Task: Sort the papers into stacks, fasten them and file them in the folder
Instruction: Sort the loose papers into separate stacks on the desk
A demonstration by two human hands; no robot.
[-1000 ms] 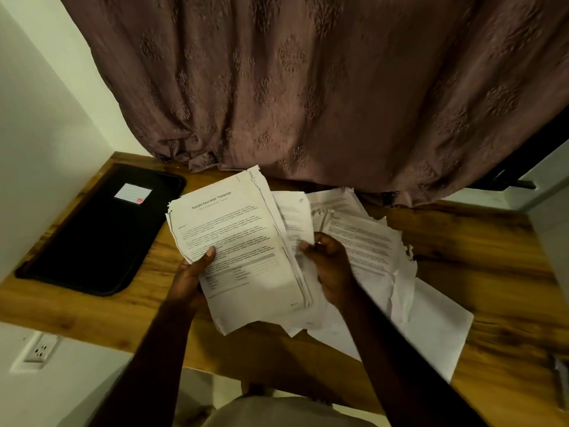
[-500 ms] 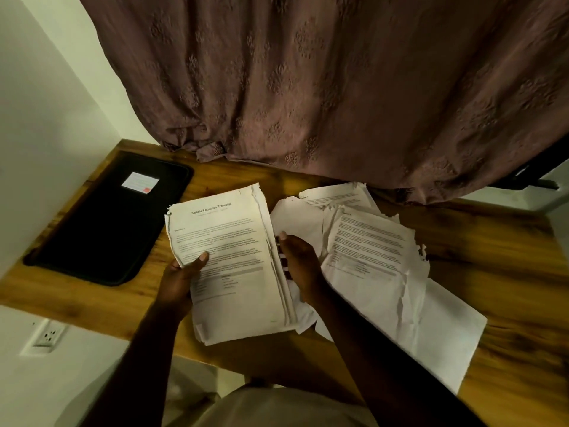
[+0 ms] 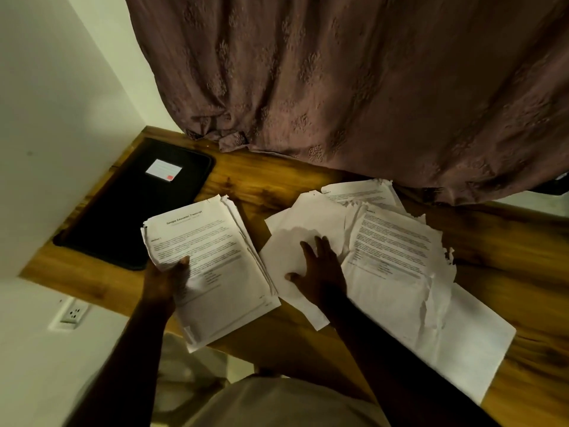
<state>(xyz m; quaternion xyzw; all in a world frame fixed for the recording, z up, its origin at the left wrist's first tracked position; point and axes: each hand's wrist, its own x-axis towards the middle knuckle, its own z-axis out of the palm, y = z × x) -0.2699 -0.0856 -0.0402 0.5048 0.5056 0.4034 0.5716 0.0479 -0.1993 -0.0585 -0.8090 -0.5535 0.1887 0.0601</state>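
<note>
At the far left of the desk (image 3: 246,177) your black folder (image 3: 132,204) lies flat and closed against the wall, a small white label (image 3: 163,169) near its far end; its long side runs away from you and to the right.

Just beside it, your left hand (image 3: 167,280) grips the sorted stack (image 3: 212,266), thumb on top near the left edge and fingers hidden beneath. The stack's title line points away from you, its long side tilts from near right to far left, and its near end hangs over the desk edge. It looks like many thin sheets, light but floppy, with edges slightly fanned on the right, so keep pinching it along one long side and support the overhang or the sheets will likely slide apart.

Further right, your right hand (image 3: 317,272) lies open and flat, fingers spread, pressing a blank sheet (image 3: 295,241) onto the desk without grasping it.

Right of that sits the loose pile (image 3: 394,254), printed pages overlapping at different angles, with torn, ragged right edges and a crumpled fold. These will probably tear further, so lift them from an intact edge, not the frayed side.
</note>
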